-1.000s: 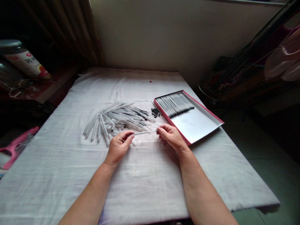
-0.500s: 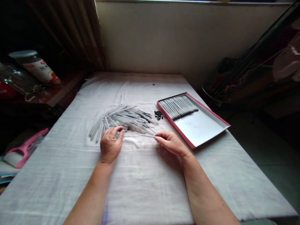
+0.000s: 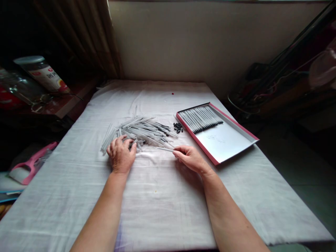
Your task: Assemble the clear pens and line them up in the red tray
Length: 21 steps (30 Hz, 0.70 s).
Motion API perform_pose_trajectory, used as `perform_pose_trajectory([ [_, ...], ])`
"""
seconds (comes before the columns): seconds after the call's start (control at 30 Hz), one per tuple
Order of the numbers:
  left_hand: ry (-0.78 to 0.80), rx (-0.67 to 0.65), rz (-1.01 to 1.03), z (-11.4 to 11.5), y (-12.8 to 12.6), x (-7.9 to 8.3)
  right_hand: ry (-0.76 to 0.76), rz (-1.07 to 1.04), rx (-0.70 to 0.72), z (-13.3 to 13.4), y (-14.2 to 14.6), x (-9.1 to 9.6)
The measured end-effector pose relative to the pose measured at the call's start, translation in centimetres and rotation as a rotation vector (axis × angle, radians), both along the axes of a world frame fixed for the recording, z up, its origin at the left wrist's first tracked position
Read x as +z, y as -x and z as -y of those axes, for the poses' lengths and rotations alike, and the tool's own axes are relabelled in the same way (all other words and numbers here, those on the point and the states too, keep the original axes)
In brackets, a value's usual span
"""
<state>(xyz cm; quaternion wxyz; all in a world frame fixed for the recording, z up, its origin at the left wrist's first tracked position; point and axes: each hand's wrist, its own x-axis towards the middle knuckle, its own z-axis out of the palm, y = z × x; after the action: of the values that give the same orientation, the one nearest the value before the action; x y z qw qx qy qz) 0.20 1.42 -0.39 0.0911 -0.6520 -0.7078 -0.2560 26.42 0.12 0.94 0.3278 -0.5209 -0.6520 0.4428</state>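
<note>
A loose pile of clear plastic pen barrels [image 3: 136, 123] and dark-inked pen refills [image 3: 160, 131] lies on the cloth. My left hand [image 3: 121, 154] is at the near left edge of this pile, its fingers apart and touching or just over the barrels. Between the thumb and fingers of my right hand [image 3: 189, 157] is a thin whitish pen refill [image 3: 165, 149], its tip pointing left. Small black pen plugs [image 3: 178, 126] sit in a cluster between the pile and a shallow pink-edged box lid [image 3: 201, 148]. Inside the lid, black-ended pens [image 3: 201, 119] lie in a neat row.
A white cloth [image 3: 162, 217] covers the table. A tiny red piece [image 3: 172, 93] rests near its far side. To the left are a lidded jar [image 3: 47, 75] on a wooden surface and a pink-handled object [image 3: 34, 162]. A wall [image 3: 183, 45] stands behind.
My left hand has moved slightly left and onto the pile, its fingers spreading from a near pinch. My right hand keeps its hold on the refill, almost still.
</note>
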Motion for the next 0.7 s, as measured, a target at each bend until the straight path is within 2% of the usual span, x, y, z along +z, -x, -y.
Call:
perform_pose_trajectory([
  [0.13, -0.103, -0.080, 0.072, 0.1, 0.1, 0.3, 0.020, -0.007, -0.003, 0.0, 0.0, 0.0],
  [0.23, -0.155, -0.268, 0.248, 0.6, -0.4, 0.6, 0.041, -0.025, -0.019, 0.0, 0.0, -0.2],
  [0.3, -0.123, -0.364, 0.415, 1.0, -1.0, 0.7, 0.035, -0.043, -0.038, -0.1, 0.1, -0.4],
  [0.4, -0.032, -0.382, 0.780, 1.6, -2.0, 0.7, 0.021, -0.063, -0.053, -0.1, 0.1, -0.7],
  [0.53, 0.172, -0.374, 1.331, 2.0, -2.9, 1.3, 0.024, -0.089, -0.058, -0.2, 0.1, -1.0],
  [0.6, 0.237, -0.370, 1.494, 2.1, -3.1, 1.8, 0.031, -0.102, -0.061, -0.3, 0.0, -1.0],
  [0.7, 0.258, -0.365, 1.598, 2.2, -3.3, 2.4, 0.060, -0.133, -0.082, -0.3, 0.0, -0.8],
])
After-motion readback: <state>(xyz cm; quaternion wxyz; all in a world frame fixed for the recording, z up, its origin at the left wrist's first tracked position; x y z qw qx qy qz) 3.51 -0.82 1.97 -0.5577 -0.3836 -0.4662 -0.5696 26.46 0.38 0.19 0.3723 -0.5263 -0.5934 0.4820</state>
